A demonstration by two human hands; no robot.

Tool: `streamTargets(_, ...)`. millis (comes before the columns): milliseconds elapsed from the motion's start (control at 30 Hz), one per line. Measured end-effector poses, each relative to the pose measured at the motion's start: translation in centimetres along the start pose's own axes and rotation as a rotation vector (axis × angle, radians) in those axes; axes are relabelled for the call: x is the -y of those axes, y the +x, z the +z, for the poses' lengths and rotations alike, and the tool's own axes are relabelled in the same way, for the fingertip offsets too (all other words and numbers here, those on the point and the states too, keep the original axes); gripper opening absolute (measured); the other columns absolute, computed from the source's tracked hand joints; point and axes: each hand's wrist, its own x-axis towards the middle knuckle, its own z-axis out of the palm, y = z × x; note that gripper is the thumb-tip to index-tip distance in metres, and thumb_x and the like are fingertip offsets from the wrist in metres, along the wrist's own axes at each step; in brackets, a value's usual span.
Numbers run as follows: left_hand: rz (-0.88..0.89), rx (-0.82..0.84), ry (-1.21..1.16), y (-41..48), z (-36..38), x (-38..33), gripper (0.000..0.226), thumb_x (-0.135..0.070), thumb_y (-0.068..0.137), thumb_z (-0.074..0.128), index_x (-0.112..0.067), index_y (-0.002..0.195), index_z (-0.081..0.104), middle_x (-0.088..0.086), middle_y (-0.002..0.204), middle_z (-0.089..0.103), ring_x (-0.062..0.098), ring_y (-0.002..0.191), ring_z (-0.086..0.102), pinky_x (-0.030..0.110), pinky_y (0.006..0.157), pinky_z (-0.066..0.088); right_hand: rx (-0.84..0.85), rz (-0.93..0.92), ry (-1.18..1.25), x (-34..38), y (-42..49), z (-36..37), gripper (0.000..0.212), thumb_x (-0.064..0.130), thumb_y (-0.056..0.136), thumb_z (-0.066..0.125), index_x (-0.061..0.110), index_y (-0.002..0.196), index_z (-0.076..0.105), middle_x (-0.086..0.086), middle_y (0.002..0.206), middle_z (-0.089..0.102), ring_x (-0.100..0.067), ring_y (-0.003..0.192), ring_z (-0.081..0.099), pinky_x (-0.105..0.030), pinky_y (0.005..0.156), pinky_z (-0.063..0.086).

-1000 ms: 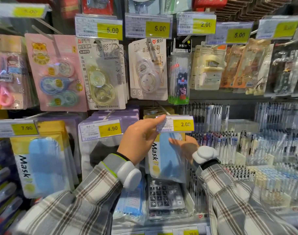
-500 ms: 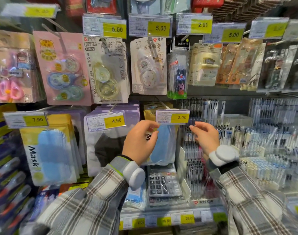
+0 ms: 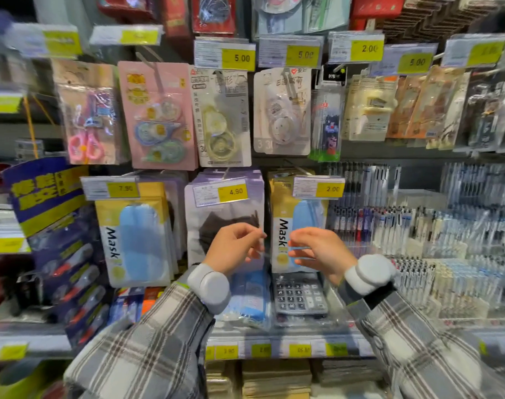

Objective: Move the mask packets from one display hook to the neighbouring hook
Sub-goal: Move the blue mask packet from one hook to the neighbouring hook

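Blue mask packets hang on the hook under the 2.00 tag. The left hand and right hand hover just before them, fingers loosely curled and holding nothing, seemingly poised to lift a packet.

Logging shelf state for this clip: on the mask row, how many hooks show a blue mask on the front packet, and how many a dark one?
Blue mask in front: 2, the left stack and the right stack
Dark mask in front: 1, the middle stack
Total: 3 hooks
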Motion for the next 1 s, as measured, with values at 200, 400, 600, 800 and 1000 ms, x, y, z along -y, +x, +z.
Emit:
streamTargets(200, -0.126, -0.131, -0.101, -1.6, -5.8, 1.6, 0.024, -0.015, 0.092, 0.053, -0.01, 0.072, 0.064, 0.002, 0.054, 0.058, 0.005, 0.036, 0.049, 0.015, 0.04, 0.037, 0.15, 0.02, -0.023, -0.5, -0.1, 7.2, 0.008, 0.013, 0.088, 0.06, 0.014, 0.08, 0.06, -0.004, 0.074, 0.063, -0.015, 0.061, 0.059, -0.021, 0.053, 0.048)
streamTargets(400, -0.167, -0.29, -0.092, -2.2, -11.4, 2.4, 0.022, -0.015, 0.092, 0.051, -0.011, 0.073, 0.062, 0.003, 0.059, 0.057, 0.005, 0.036, 0.05, 0.018, 0.045, 0.035, 0.241, 0.006, -0.052, -0.8, 1.2, 13.5, 0.014, 0.011, 0.089, 0.058, 0.015, 0.076, 0.06, -0.005, 0.073, 0.061, -0.016, 0.059, 0.056, -0.02, 0.052, 0.047)
streamTargets(600, -0.112, -0.527, -0.024, -1.7, -17.2, 3.7, 0.016, -0.016, 0.09, 0.054, -0.015, 0.076, 0.061, 0.003, 0.071, 0.06, 0.017, 0.067, 0.057, 0.026, 0.061, 0.044, 0.246, -0.008, 0.006, -1.6, 3.8, 19.3, 0.014, 0.005, 0.087, 0.06, 0.014, 0.076, 0.057, -0.005, 0.067, 0.056, -0.009, 0.05, 0.057, -0.016, 0.046, 0.045)
streamTargets(800, -0.055, -0.72, 0.094, -0.6, -23.1, 5.7, 0.031, -0.01, 0.087, 0.056, -0.01, 0.118, 0.057, 0.011, 0.117, 0.062, 0.025, 0.107, 0.059, 0.045, 0.098, 0.047, 0.15, -0.047, 0.012, -1.8, 6.9, 23.3, 0.019, 0.003, 0.083, 0.064, 0.008, 0.1, 0.057, -0.01, 0.082, 0.06, -0.023, 0.071, 0.059, -0.028, 0.068, 0.052)
streamTargets(1000, -0.069, -0.599, 0.149, 0.2, -24.8, 7.0, 0.053, -0.005, 0.091, 0.051, -0.006, 0.142, 0.034, 0.012, 0.145, 0.043, 0.026, 0.13, 0.045, 0.038, 0.108, 0.036, 0.07, -0.133, -0.19, -2.2, 8.1, 24.9, 0.047, 0.009, 0.081, 0.066, 0.006, 0.126, 0.051, -0.012, 0.124, 0.057, -0.024, 0.117, 0.056, -0.038, 0.101, 0.046)
